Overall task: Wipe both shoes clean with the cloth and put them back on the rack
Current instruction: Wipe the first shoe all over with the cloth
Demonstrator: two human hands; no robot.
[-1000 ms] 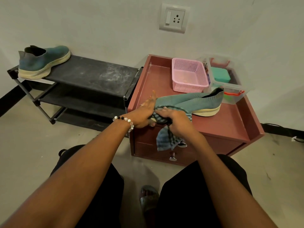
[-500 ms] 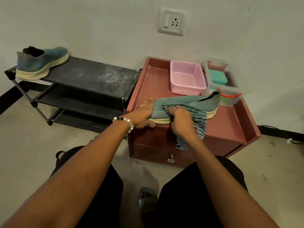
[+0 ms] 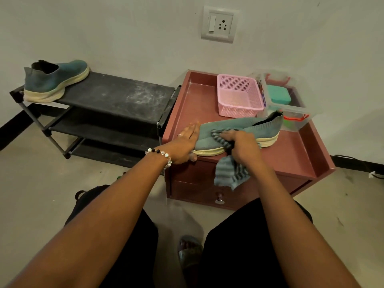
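Observation:
A teal knit shoe [image 3: 255,128] with a cream sole lies on its side on the red cabinet top [image 3: 291,154], toe pointing left. My left hand [image 3: 185,142] presses flat against its toe with straight fingers. My right hand [image 3: 242,142] grips a blue striped cloth [image 3: 230,173] and holds it against the middle of the shoe; the cloth's loose end hangs over the cabinet's front. The second teal shoe [image 3: 52,81] stands on the left end of the black shoe rack's [image 3: 116,94] dusty top shelf.
A pink mesh basket [image 3: 239,96] and a clear plastic box [image 3: 291,100] with a green item sit at the back of the cabinet top. A drawer knob [image 3: 219,199] sticks out below. The rack stands directly left of the cabinet against the wall. My knees are close in front.
My right hand has wiped back and forth along the shoe with the cloth, going right toward the heel and then returning to the middle. The left hand has stayed on the toe.

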